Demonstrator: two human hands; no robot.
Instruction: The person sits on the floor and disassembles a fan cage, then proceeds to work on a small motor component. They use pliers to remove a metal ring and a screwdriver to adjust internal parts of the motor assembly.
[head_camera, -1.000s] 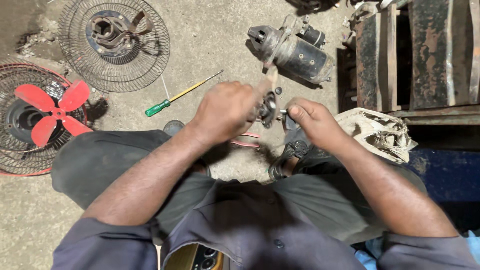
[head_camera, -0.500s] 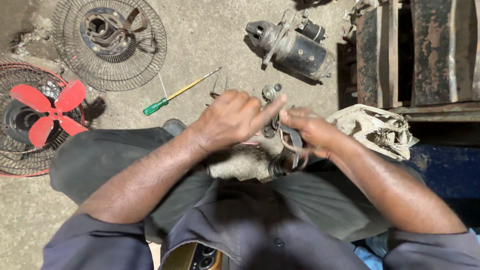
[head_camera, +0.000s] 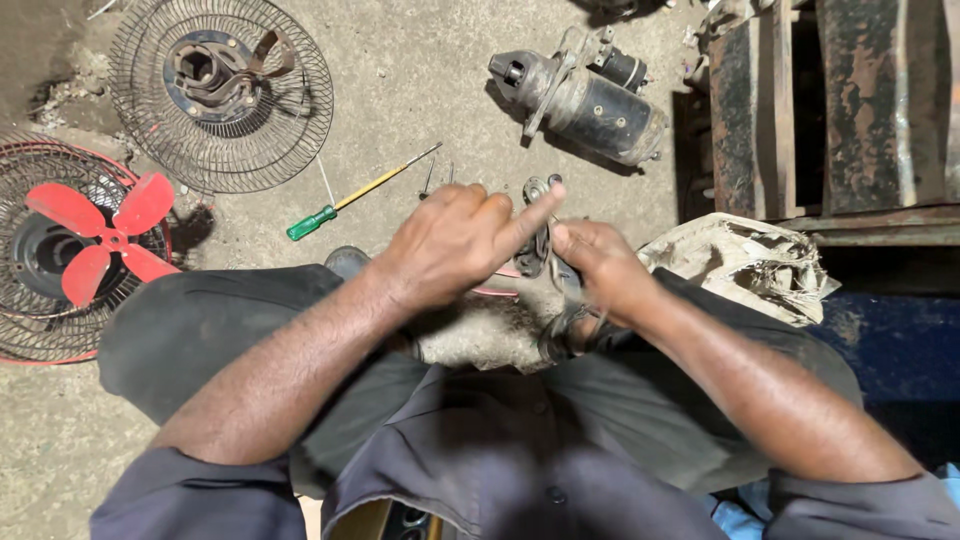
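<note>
Nearest the camera, the person sat on the concrete floor (head_camera: 420, 90) in dark trousers, both forearms meeting over the lap. The left hand (head_camera: 455, 245) was half closed, its forefinger stretched out against the small metal part (head_camera: 538, 225); the right hand (head_camera: 600, 265) was curled around that part from the other side, fingers closed on it. Whether the left thumb also gripped the part could not be told.

Compared with a second before, the hands had drawn closer together and risen a little, and the left forefinger, then folded in with the rest, now pointed onto the part. By my reading, the work had passed from gripping to feeling or pressing one spot.

Just right of the knee lay a crumpled dirty rag (head_camera: 745, 262). Farther out lay a green-handled screwdriver (head_camera: 355, 195), unchanged, then a dark starter motor (head_camera: 585, 95) towards the far edge. At the left edge sat a red fan blade (head_camera: 100, 235) in its guard, and a bare wire fan guard (head_camera: 220, 90) in the far left corner.
</note>
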